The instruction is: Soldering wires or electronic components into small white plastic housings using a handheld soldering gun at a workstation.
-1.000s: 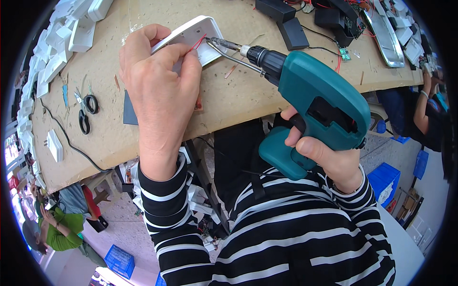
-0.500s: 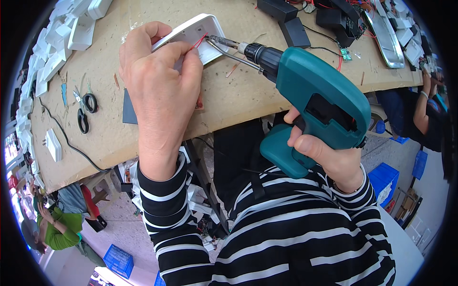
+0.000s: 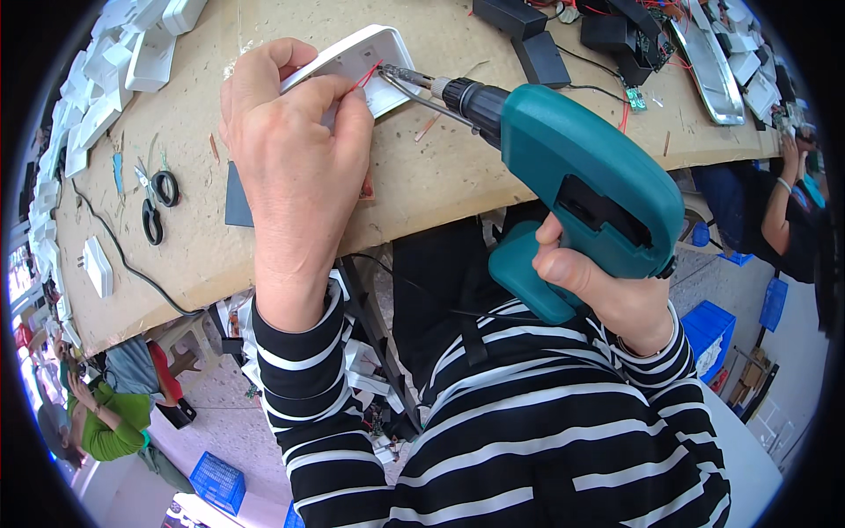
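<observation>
My left hand [image 3: 295, 141] is closed round a white plastic housing [image 3: 387, 48], tilted so that its hollow side shows. Thumb and forefinger pinch a red wire [image 3: 366, 77] that runs into the housing. My right hand [image 3: 598, 286] grips the handle of a teal soldering gun [image 3: 590, 158] with a thin metal feed tube beside its barrel. The gun's tip meets the red wire's end inside the housing; the exact contact is too small to make out. Under my left hand lies a dark flat piece [image 3: 238, 198], mostly hidden.
Black-handled scissors [image 3: 158, 198], a white plug-in case [image 3: 99, 267] and a black cable [image 3: 123, 251] lie left on the table [image 3: 440, 194]. White housings [image 3: 97, 119] line the far left. Black boxes [image 3: 539, 57] and a metal tray [image 3: 709, 79] are far right. Co-workers sit at both sides.
The rear of the soldering gun has shifted slightly, its body sitting a little further left, and my right fingers have moved on the handle. My left hand and the housing stay put.
</observation>
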`<control>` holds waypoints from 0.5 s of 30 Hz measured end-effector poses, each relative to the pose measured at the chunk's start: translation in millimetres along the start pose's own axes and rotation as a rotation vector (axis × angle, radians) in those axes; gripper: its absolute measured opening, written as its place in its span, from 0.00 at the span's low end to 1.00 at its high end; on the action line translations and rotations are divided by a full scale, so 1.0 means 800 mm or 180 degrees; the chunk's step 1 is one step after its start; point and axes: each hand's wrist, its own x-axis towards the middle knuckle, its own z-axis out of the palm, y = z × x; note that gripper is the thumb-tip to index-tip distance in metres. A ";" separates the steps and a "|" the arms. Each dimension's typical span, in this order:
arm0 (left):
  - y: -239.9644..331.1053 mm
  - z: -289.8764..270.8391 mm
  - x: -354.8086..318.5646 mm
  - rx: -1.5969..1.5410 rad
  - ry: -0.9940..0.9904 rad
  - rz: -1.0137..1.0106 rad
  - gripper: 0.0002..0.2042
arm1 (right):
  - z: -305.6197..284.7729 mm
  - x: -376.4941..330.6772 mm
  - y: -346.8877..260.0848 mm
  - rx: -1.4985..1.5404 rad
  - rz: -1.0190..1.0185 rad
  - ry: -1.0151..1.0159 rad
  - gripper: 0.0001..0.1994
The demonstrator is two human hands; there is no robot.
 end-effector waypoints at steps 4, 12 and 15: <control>0.000 0.001 0.000 -0.0004 0.0023 0.0031 0.04 | 0.012 0.004 0.004 0.0608 -0.0089 0.0318 0.13; 0.001 -0.001 0.000 0.0053 -0.0022 -0.0036 0.05 | 0.005 0.000 0.006 0.0109 -0.0185 0.0147 0.18; 0.002 0.001 0.000 0.0039 -0.0029 -0.0044 0.05 | 0.005 -0.003 0.007 0.0218 0.0047 0.0031 0.23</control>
